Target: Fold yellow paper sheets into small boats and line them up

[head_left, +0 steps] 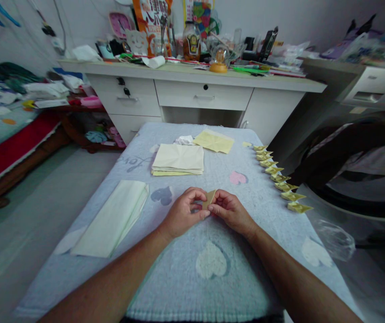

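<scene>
Between my hands is a small folded piece of yellow paper [209,199], held above the cloth-covered table. My left hand [188,210] pinches its left side with thumb and fingers. On the right edge, my right hand [230,210] grips the same paper, thumb in front. Beyond my hands lies a stack of creased cream and yellow paper sheets [178,159]. Another yellow sheet [214,141] lies behind it, beside a crumpled white tissue [185,140]. Along the table's right edge runs a row of several folded yellow paper boats [292,196].
A long folded pale paper bundle [115,217] lies on the left of the table's blue heart-patterned cloth [212,291]. Past the far edge stands a white desk [206,96] crowded with small things. A washing machine [357,170] is at the right, a wooden bed [20,148] at the left.
</scene>
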`<state>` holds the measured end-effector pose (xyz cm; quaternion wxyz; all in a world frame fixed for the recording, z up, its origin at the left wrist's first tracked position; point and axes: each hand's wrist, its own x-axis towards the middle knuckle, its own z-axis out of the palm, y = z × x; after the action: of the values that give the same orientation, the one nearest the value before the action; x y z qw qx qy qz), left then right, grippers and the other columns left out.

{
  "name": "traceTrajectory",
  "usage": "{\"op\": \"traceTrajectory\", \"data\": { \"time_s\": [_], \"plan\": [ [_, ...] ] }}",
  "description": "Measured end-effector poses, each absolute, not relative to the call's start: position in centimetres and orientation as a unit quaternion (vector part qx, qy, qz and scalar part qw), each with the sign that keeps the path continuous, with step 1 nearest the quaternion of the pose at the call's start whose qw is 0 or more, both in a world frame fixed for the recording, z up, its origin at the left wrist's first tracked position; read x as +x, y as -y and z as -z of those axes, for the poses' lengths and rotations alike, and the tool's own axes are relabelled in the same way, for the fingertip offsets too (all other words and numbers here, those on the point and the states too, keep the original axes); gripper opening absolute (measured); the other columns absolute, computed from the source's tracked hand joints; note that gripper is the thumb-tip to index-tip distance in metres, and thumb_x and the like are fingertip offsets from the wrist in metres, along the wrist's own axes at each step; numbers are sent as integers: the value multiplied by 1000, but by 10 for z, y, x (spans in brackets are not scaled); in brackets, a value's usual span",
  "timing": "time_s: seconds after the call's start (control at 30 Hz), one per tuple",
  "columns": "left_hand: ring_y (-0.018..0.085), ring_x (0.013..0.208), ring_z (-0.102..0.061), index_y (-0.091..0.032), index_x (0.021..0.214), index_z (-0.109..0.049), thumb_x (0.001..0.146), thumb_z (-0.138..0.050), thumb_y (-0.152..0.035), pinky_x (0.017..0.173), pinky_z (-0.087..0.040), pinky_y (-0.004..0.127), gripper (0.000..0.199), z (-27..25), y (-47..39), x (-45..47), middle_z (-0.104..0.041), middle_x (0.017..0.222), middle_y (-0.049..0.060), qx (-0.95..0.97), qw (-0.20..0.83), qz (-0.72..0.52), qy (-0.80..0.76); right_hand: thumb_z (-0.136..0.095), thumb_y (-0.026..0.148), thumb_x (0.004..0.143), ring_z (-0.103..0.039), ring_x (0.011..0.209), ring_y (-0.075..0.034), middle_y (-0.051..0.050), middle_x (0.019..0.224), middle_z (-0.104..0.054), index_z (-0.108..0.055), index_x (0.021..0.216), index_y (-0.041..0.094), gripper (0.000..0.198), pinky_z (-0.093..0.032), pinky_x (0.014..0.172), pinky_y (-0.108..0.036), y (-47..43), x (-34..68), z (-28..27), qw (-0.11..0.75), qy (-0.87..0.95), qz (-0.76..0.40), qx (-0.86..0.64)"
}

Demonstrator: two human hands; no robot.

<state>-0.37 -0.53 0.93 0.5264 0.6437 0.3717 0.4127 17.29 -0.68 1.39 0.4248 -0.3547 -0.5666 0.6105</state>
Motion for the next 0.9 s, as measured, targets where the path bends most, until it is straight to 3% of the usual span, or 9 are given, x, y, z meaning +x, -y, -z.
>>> {"op": "traceTrajectory", "data": {
  "time_s": [0.33,0.47,0.63,0.73,0.9],
  "plan": [
    [16,98,-60,-19,90,-49,72,-69,-18,83,-51,28,27,-10,5,-3,-55,106,4,592,578,-433,-358,-70,42,79,-47,63,-10,2,73,-53,-50,79,20,30,-38,59,-23,6,174,-10,440,575,-589,-360],
    [17,102,-61,-19,91,-49,72,-67,-18,86,-51,29,27,-9,6,-1,-55,115,6,577,577,-443,-371,-69,41,80,-50,69,-12,2,79,-53,-48,89,22,29,-40,63,-24,8,174,-10,461,574,-573,-362],
    [17,101,-64,-18,95,-51,73,-65,-16,88,-51,30,26,-6,3,1,-60,112,6,555,583,-456,-381,-60,31,85,-50,73,-12,0,83,-51,-51,94,22,16,-41,67,-25,11,174,-12,456,618,-518,-376],
    [16,96,-65,-18,98,-50,75,-64,-15,84,-51,27,27,-5,2,1,-65,103,5,546,569,-461,-407,-57,22,84,-49,75,-13,-2,89,-49,-54,94,21,10,-42,67,-25,11,174,-12,454,659,-451,-393],
    [14,77,-65,-19,98,-48,82,-59,-24,64,-53,23,20,-6,3,1,-68,95,4,524,587,-446,-426,-52,10,80,-49,77,-14,-2,90,-48,-56,94,21,19,-41,68,-26,12,174,-13,459,705,-362,-402]
  ]
}}
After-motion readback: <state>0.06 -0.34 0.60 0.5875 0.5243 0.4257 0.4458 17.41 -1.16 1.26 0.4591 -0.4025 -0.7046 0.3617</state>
